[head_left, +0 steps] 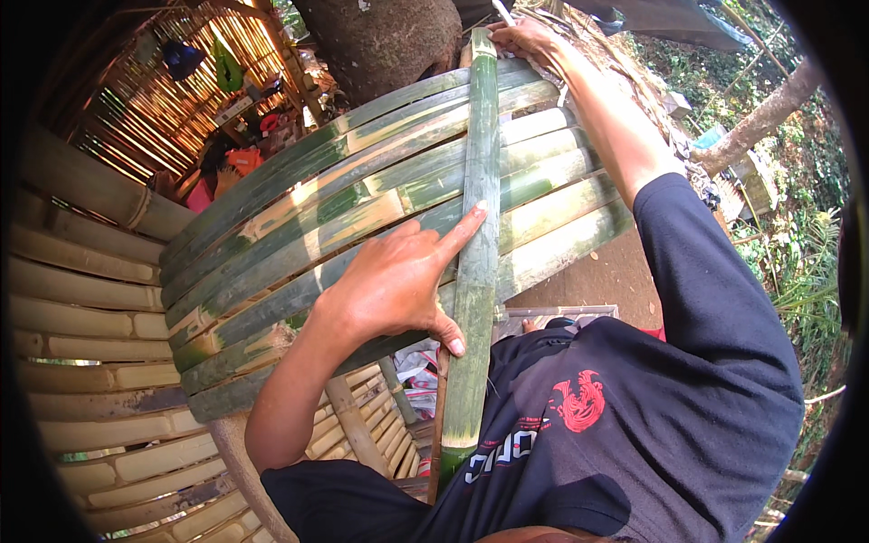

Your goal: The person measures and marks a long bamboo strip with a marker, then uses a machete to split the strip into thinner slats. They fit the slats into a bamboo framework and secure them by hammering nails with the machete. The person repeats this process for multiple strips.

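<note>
A long green bamboo strip (480, 217) lies crosswise over a platform of bamboo slats (353, 190), its near end reaching down against my shirt. My left hand (389, 281) presses on the strip. Its index finger is stretched out on the upper face and its thumb is spread lower down, near the left edge; the other fingers look bent. At the strip's far end my right hand (534, 41) is closed around a slim white stick (503, 11), like a pen, pointing up and left. Part of the right fingers and the stick's lower end are hidden.
A large brown trunk or rock (380, 45) stands just beyond the platform. On the left is a bamboo slat wall (100, 353). A branch (765, 118) and green plants fill the right side. Behind, bright items lie in a bamboo-walled space (244, 161).
</note>
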Demonstrator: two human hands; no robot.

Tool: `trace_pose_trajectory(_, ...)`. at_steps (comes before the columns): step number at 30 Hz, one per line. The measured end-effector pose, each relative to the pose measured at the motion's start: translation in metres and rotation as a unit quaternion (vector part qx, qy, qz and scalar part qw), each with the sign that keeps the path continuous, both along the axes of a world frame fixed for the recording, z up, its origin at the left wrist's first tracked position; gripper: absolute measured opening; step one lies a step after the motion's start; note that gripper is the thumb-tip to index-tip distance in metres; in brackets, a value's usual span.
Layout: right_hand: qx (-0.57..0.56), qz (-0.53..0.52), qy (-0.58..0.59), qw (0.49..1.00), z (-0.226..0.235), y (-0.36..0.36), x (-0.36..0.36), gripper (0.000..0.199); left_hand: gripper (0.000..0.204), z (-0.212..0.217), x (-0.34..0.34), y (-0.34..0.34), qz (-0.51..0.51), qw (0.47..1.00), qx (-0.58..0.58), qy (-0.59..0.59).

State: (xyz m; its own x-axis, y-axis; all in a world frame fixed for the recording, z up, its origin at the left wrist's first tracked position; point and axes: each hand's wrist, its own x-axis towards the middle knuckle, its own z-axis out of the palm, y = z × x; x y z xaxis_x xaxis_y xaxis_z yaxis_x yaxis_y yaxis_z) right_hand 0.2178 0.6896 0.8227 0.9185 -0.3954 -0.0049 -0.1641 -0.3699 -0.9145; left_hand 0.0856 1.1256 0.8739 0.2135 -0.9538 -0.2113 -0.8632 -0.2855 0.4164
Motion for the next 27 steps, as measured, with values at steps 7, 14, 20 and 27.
trace_pose_trajectory(7, -0.021, 0.015, 0.002, 1.000, 0.005, 0.006, 0.000, 0.038, 0.141, -0.001, 0.000, 0.001, -0.003, 1.000, -0.002, -0.011)
trace_pose_trajectory(14, -0.029, 0.026, -0.002, 0.999, 0.007, 0.006, -0.003, 0.038, 0.136, 0.004, 0.001, -0.001, -0.019, 1.000, 0.009, -0.017)
trace_pose_trajectory(20, -0.033, 0.036, -0.006, 0.999, 0.006, 0.008, -0.015, 0.039, 0.136, 0.007, 0.002, -0.005, 0.012, 1.000, 0.022, 0.018)
trace_pose_trajectory(27, -0.027, 0.049, -0.007, 0.998, 0.008, 0.015, -0.025, 0.039, 0.141, 0.010, 0.000, -0.011, 0.039, 0.998, 0.040, 0.035)
